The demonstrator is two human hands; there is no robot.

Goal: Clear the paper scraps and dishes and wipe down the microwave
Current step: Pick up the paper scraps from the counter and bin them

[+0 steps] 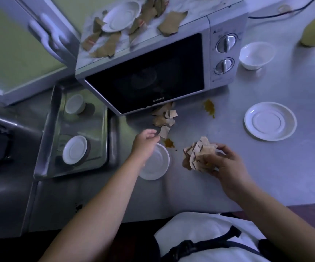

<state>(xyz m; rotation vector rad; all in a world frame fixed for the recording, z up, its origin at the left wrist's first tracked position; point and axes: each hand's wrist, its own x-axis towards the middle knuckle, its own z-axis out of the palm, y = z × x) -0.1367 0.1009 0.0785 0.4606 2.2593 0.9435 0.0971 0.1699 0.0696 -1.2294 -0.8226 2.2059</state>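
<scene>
Far left, we see a metal tray [113,137] w/ two white dishes in it: a small cup [75,104] at the far end and a tray saucer [75,149] at the near end, well apart.

Next over is the microwave [145,76], door shut, standing on the grey counter [266,167]. Its top is littered w/ brown top scraps [170,23] lying around a top saucer [121,16].

In front of the door, more loose scraps [164,118] lie in a small heap on the counter. The left hand [144,143] reaches in there, fingers curled, tips right at the nearest piece; we can't tell if it's pinching that piece or only beside it. Under the wrist sits a near saucer [157,163], partly hidden by the forearm. Just beside its far rim is a brown-yellow stain [169,142]. A 2nd stain [209,106] lies nearer the microwave's front right corner.

Right of ctr, the right hand [222,163] grips a crumpled bunch of scraps [198,154], fingers and thumb wrapped round it, held just above the counter (the bunch sticks out to the left of the fingers).

Further right, a big saucer [270,121] rests alone on the counter. Beyond it a white bowl [256,54] stands just beside the microwave's knob side. A dark cable [277,15] runs along the far right edge.
</scene>
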